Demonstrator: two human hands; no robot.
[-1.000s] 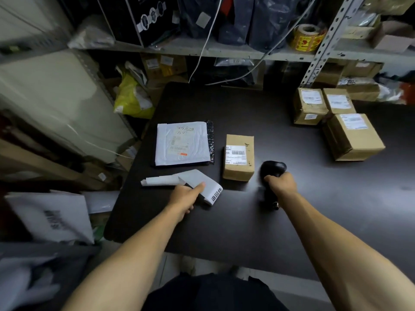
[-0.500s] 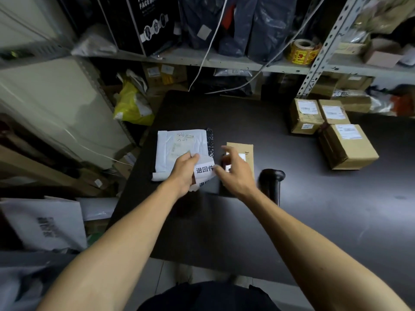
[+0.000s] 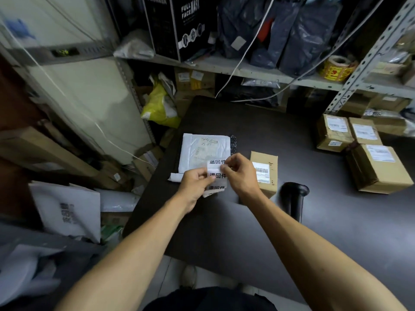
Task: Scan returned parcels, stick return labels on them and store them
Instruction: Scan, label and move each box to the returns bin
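from the head view we hold the strip of return labels [image 3: 216, 176] in our left hand [image 3: 195, 186], above the table [image 3: 247, 232]. our right hand [image 3: 241, 173] pinches the top label to peel it. the white parcel [image 3: 202, 151] and small box [image 3: 263, 171] wait just behind. we think the sticky label could tear or curl onto itself if we pull too fast

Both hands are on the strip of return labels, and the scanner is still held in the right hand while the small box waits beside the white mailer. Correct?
Not quite. The head view shows the scanner standing on the table, held by neither hand. The right hand pinches the strip of return labels with the left hand. The small box does sit beside the white mailer.
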